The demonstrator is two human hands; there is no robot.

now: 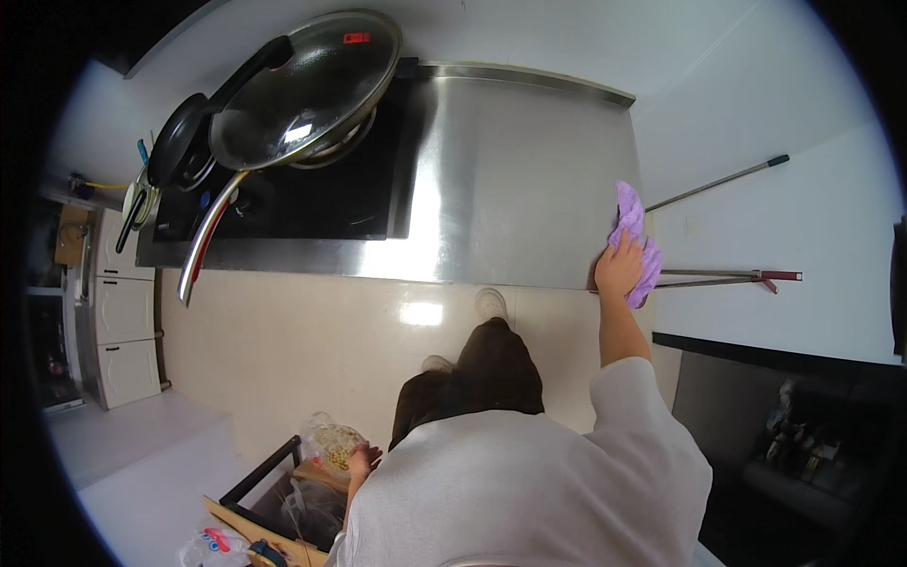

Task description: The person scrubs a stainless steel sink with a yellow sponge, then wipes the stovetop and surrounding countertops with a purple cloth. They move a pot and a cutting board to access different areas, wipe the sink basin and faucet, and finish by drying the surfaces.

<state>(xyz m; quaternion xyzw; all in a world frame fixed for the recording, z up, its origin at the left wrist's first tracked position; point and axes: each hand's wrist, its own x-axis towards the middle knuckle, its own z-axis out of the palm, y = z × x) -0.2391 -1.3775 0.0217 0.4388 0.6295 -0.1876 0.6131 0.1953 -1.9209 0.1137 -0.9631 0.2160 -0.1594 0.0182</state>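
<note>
At the right end of the stainless steel counter (529, 170), my right hand (620, 267) presses down on a crumpled purple cloth (650, 269). Its fingers are bent over the cloth, which spreads along the counter's right edge. My left hand (364, 460) hangs low at my left side, fingers loosely apart. Beside it is a clear plastic bag (333, 444) of small yellowish pieces; whether the fingers touch the bag, I cannot tell.
A wok with a glass lid (312, 90) stands on the black gas stove (364, 203), its metal handle (208, 241) jutting past the front edge. A black frying pan (177, 142) is farther left. Thin poles (718, 184) lean at the right. A wooden-edged bin (255, 524) stands behind left.
</note>
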